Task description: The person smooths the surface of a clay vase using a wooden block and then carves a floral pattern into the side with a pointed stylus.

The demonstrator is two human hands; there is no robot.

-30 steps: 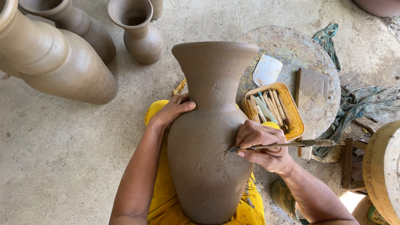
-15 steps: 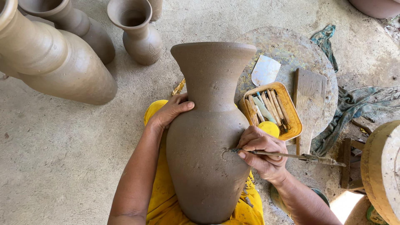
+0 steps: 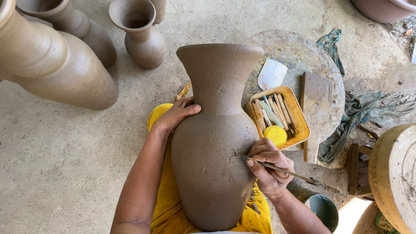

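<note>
Resting upright on the yellow cloth [image 3: 167,212] in the lap: large unfired clay vase [image 3: 214,143]. Bracing its shoulder with the left hand [image 3: 175,115], grip spread flat against the clay. Pinching a thin carving tool [image 3: 284,170] in the right hand [image 3: 268,167], tip touching the vase belly, cutting a mark. Sitting just beside, on a round board [image 3: 299,52]: yellow tray [image 3: 299,119] of tools.
</note>
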